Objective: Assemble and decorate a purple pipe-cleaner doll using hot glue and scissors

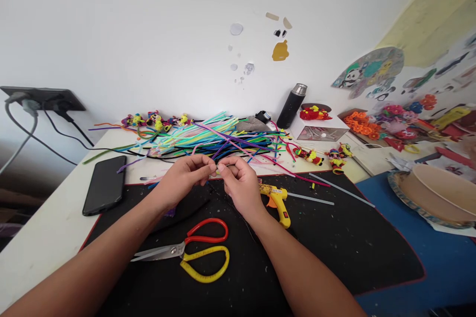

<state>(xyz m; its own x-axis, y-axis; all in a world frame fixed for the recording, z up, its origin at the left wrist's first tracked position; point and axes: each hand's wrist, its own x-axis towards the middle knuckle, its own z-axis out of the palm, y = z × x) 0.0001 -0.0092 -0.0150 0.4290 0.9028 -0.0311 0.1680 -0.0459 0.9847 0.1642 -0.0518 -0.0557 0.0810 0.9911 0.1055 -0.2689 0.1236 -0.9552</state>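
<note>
My left hand and my right hand meet above the black mat, fingertips pinched together on a small greenish piece held between them. A thin dark strand trails down from the pinch toward the mat. Just beyond the hands lies a heap of coloured pipe cleaners. Scissors with one red and one yellow handle lie on the mat below my hands. A yellow glue gun rests right of my right hand.
A black phone lies at the left on the white table. A black flask, a white box with red craft pieces, small pipe-cleaner figures and glue sticks sit at the right. Cables hang from a wall socket.
</note>
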